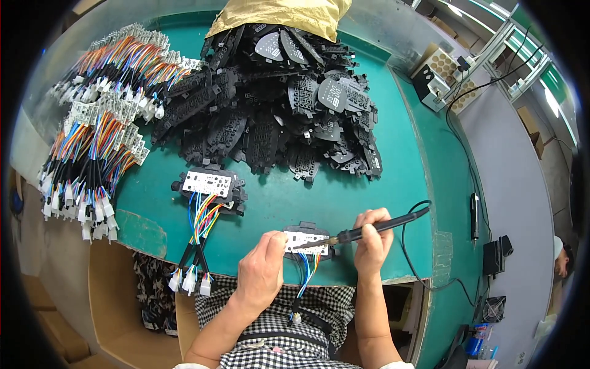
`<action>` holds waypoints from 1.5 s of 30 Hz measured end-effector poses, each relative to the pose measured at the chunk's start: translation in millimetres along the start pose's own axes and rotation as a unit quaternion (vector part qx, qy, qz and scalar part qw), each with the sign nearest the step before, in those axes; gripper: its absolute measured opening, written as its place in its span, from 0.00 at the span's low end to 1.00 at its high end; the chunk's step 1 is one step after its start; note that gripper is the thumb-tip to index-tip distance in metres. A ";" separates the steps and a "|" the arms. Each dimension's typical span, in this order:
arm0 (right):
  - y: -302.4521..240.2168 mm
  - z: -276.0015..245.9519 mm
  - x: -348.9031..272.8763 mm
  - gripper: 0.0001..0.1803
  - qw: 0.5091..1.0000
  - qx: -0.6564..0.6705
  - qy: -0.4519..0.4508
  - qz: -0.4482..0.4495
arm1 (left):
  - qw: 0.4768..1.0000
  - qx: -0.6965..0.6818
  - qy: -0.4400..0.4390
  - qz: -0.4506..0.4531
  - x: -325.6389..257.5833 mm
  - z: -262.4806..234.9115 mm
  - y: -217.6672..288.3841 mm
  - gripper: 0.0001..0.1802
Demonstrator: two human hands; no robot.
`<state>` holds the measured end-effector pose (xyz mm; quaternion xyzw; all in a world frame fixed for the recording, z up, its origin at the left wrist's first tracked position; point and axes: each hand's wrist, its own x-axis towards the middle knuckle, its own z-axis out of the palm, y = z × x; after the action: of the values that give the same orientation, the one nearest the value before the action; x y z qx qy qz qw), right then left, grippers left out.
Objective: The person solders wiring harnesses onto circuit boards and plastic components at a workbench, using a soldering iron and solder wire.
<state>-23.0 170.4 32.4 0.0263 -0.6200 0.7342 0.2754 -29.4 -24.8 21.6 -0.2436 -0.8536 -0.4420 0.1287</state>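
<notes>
Two hands are at work on one small board [305, 238] lying at the near edge of the green bench [344, 190], its coloured wires [305, 275] hanging over the edge toward the lap. The left hand [261, 270] is curled, fingers pressing down on the board's left end to pin it. The right hand [373, 241] is closed in a pen grip around a black soldering iron [375, 227], whose tip meets the board's right side. Judgement: the joint wants a steady board, a brief tip contact, and the left fingers kept clear of the hot end. A finished board with wires [209, 184] lies to the left; a heap of black parts [276, 92] lies beyond.
</notes>
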 end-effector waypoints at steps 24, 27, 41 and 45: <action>-18.4 -33.6 12.1 0.06 0.972 0.085 0.214 -0.048 | 0.993 0.110 0.016 -0.049 88.3 -132.6 -83.4 0.12; -13.1 -37.8 8.7 0.06 0.972 0.102 0.207 -0.050 | 0.993 0.109 0.021 -0.041 80.7 -124.9 -93.6 0.13; -16.4 -33.4 8.7 0.05 0.979 0.090 0.178 -0.035 | 0.878 0.456 -0.075 0.121 31.2 -76.5 -46.2 0.33; -16.4 -28.4 11.7 0.06 0.981 0.092 0.165 -0.045 | 0.881 0.451 -0.083 0.117 37.4 -78.1 -59.2 0.34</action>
<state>-17.1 202.3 45.0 -0.0422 -0.4944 0.7691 0.4030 -92.2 -106.4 41.8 -0.2931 -0.9335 0.0303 0.2042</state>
